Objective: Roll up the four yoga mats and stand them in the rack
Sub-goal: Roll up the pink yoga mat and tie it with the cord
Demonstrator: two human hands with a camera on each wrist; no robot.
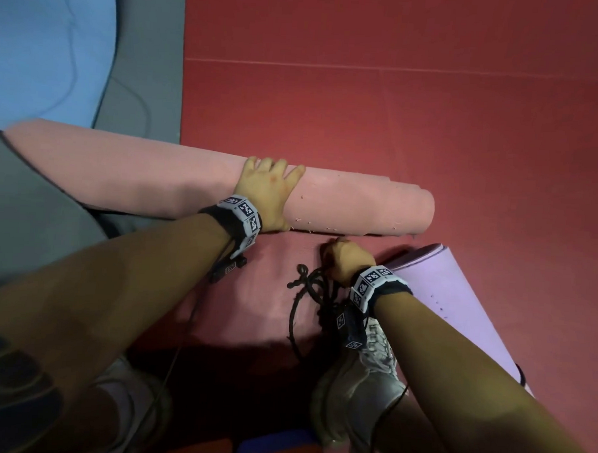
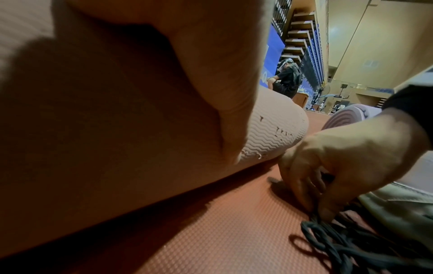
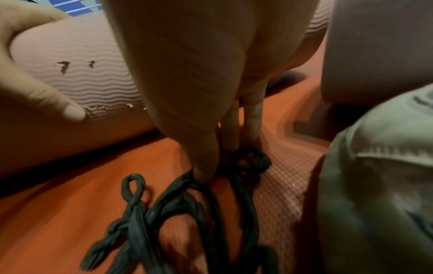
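A rolled pink mat lies crosswise on the red floor in the head view. My left hand wraps over the top of the roll, its thumb pressed against the near side of the ridged pink mat. Just in front of the roll, my right hand pinches a tangle of black cord lying on the floor. In the right wrist view the fingertips close on the black cord. A rolled purple mat lies at the right, beside my right forearm.
A flat blue mat and a grey mat lie at the upper left. Red floor padding stretches beyond the roll. My grey shoes stand near the bottom edge. A person stands far off in the hall.
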